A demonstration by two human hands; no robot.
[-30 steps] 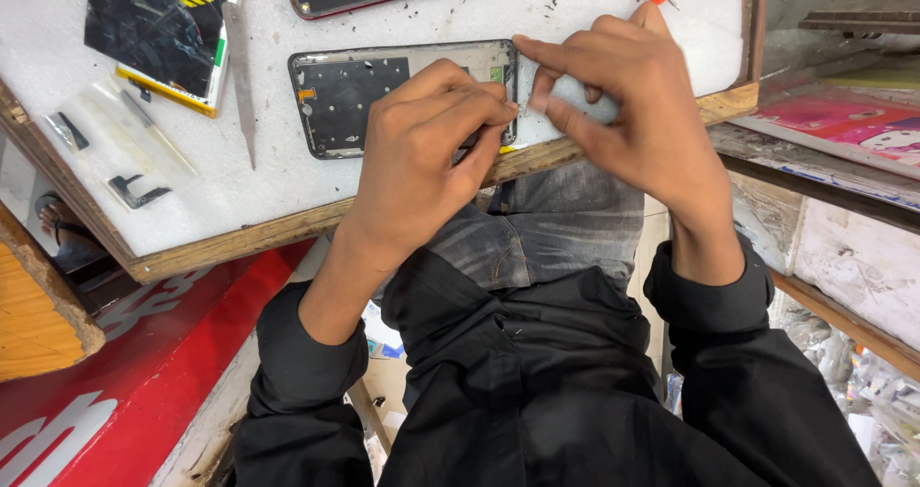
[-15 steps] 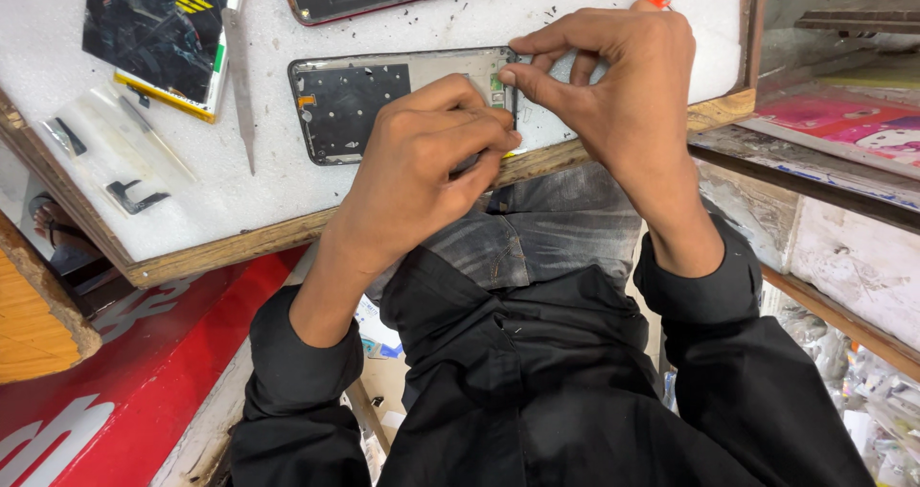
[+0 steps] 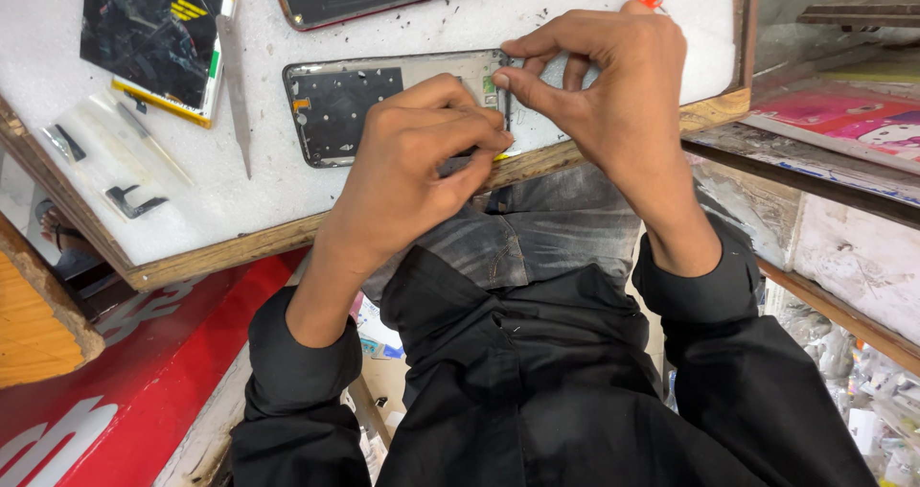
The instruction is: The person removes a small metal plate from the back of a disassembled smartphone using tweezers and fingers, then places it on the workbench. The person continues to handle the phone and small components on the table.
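While both hands' (image 3: 422, 161) (image 3: 613, 84) grips pinch the phone frame (image 3: 383, 104), it overhangs the tray's edge (image 3: 220, 252).

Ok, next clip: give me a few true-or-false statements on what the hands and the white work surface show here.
1. Both hands meet at the right end of the opened dark phone frame lying on the white foam work surface. True.
2. The left hand is holding the slim metal blade tool. False: the tool lies untouched on the surface, left of the frame.
3. The right hand pinches thumb and forefinger at the frame's right edge. True.
4. The black box with yellow markings sits on the person's lap. False: it lies at the surface's upper left.
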